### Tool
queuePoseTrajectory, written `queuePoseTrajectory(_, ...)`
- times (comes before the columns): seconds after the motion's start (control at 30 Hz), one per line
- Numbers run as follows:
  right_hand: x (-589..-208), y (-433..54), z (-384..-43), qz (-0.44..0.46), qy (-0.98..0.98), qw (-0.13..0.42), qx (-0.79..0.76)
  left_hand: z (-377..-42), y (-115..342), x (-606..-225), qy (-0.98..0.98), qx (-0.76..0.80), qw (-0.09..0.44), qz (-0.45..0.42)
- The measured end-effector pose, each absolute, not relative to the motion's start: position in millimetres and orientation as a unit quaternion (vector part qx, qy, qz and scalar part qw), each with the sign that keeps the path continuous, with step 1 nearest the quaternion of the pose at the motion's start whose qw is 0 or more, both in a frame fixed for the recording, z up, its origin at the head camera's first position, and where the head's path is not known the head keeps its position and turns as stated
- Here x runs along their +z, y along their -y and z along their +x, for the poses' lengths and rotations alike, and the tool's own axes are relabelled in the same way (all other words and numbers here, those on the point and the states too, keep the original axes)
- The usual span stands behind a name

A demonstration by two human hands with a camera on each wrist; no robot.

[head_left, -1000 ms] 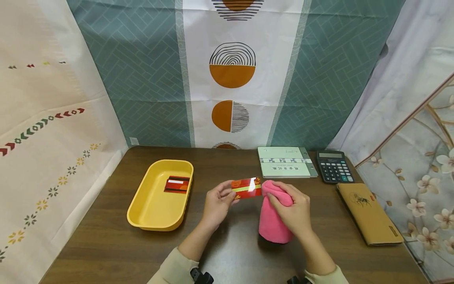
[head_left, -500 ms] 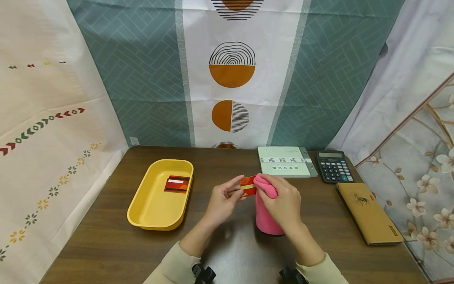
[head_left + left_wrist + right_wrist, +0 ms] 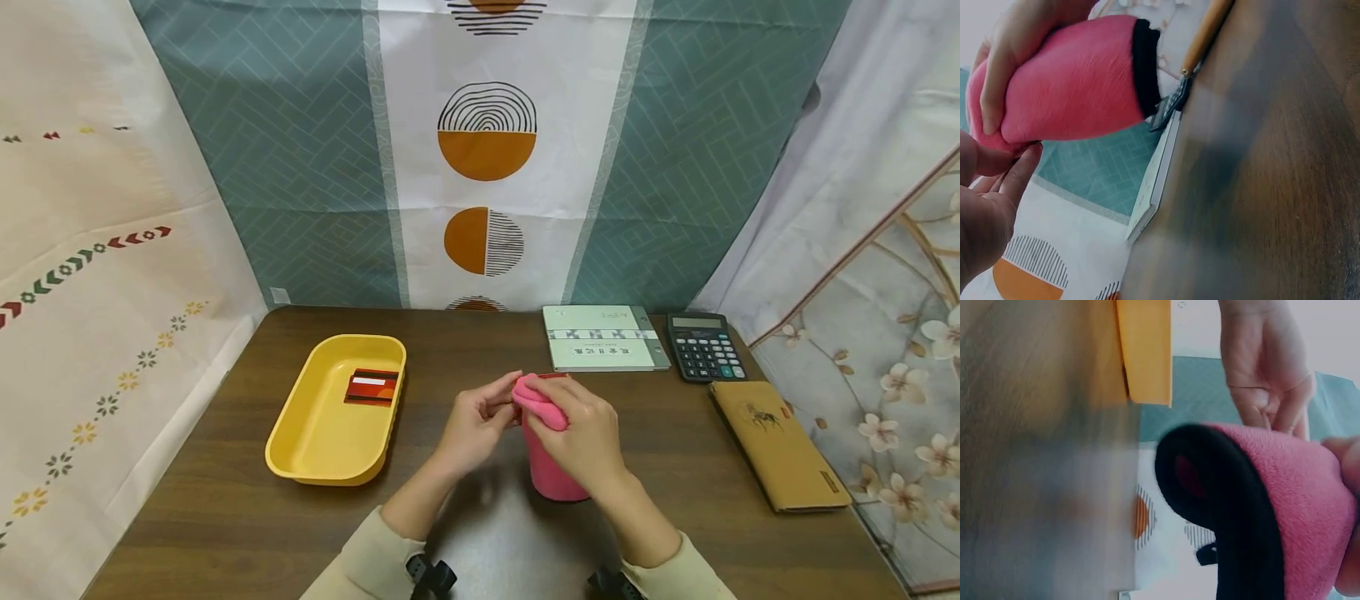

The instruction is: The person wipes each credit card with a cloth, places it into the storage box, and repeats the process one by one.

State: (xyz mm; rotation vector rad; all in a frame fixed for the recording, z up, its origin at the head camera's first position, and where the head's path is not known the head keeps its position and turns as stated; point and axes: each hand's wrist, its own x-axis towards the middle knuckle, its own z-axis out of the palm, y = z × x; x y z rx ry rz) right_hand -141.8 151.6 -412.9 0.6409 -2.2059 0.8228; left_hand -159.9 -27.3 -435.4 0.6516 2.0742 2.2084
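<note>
My left hand (image 3: 470, 427) pinches the left end of a red card, in the air over the table's middle. Most of that card is hidden behind a pink cloth; only a thin red strip of the card (image 3: 555, 375) shows above my right fingers. The right hand (image 3: 588, 429) grips the bunched cloth (image 3: 553, 471) against the card, close to my left fingertips. The cloth's lower part hangs down, and its black edging (image 3: 1241, 519) shows in the right wrist view. In the left wrist view, fingers of both hands meet at the cloth (image 3: 1079, 81).
At the left stands a yellow tray (image 3: 322, 442) with a red card (image 3: 372, 387) lying inside. Behind my hands lies a pale green book (image 3: 600, 354). A black calculator (image 3: 705, 347) and a tan wallet-like case (image 3: 780, 446) lie along the table's right side.
My right hand has slid the cloth leftward across the red card to my left fingers, covering most of the card. The left hand keeps its pinch, having shifted slightly right at first.
</note>
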Motion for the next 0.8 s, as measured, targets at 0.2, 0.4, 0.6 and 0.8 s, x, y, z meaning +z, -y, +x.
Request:
queuePoseTrajectory(0.2, -404.3, -155.4, -143.4, 0.257, 0.848, 0.328, 0.328, -160.2, 28.8, -436.1, -0.651, 0.733, 0.029, 0.194)
queuePoseTrajectory(0.4, -412.0, -149.3, -139.5, 0.269, 0.849, 0.345, 0.296, -158.2, 29.5, -433.6, -0.647, 0.741, -0.001, 0.181)
queuePoseTrajectory(0.6, -425.3, -155.5, -134.2, 0.265, 0.853, 0.339, 0.294, -156.6, 35.2, -437.2, -0.643, 0.749, -0.006, 0.159)
queuePoseTrajectory(0.8, -423.6, -171.2, -139.0, 0.164, 0.865, 0.361, 0.309, -156.5, 37.7, -434.8, -0.627, 0.765, -0.006, 0.146)
